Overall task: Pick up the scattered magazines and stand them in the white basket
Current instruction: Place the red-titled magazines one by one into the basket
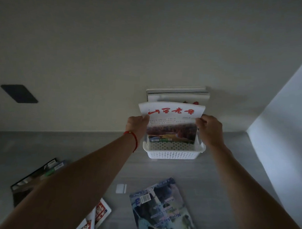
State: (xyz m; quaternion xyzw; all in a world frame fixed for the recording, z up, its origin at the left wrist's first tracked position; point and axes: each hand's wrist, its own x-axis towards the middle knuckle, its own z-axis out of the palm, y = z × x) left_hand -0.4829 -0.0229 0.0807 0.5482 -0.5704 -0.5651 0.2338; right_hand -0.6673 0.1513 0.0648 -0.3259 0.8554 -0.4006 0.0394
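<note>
Here both hands grip one magazine (171, 123) by its side edges, the left hand (137, 127) pinching the left edge and the right hand (209, 129) pinching the right, fingers closed on the paper. The magazine, with red characters across a white band, stands upright with its lower end inside the white basket (173, 153), which sits on the grey floor (232, 175) against the wall (97, 56). More magazines (178, 94) stand behind it in the basket. A red cord (134, 138) circles the left wrist. Three magazines lie on the floor nearer the person: a dark one (31, 179) at left, a red-lettered one (99, 215), and a bluish one (164, 211).
</note>
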